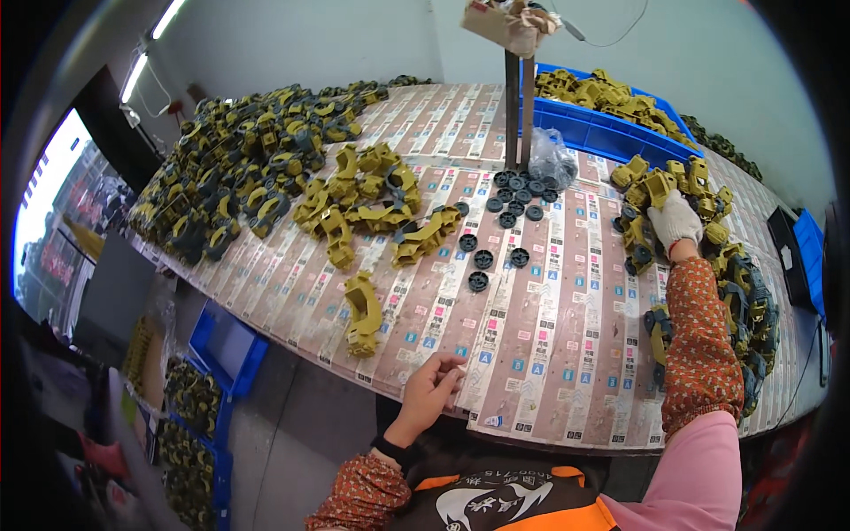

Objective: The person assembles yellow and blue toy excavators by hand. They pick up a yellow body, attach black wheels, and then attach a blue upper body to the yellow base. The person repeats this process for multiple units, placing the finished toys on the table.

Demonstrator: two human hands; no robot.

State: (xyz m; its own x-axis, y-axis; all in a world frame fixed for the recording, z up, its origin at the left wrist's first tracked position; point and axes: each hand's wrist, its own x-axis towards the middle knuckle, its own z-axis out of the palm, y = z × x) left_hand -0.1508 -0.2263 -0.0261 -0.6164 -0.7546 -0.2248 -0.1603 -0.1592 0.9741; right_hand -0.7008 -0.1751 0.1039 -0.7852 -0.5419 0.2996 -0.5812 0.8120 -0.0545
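Observation:
My right hand (677,221), in a whitish knit glove, reaches into a heap of toy-like plastic parts at the right. Its fingers are closed on a yellow-green plastic part (658,188); the fingertips are partly hidden. Bare and wearing a dark wristband, my left hand (432,389) rests at the front table edge with curled fingers. Whatever it may hold is hidden. Closest to it lies a single yellow-green curved shell (362,311). Black spoked wheels (483,259) lie scattered mid-table, and a cluster of yellow-green shells (341,208) sits left of them.
A large pile of yellow-and-grey parts (239,168) covers the table's far left. Behind a metal post (520,115) stands a blue crate (575,126) of yellow parts. A clear plastic bag (551,157) touches the wheels. Blue bins (232,380) stand below the left edge.

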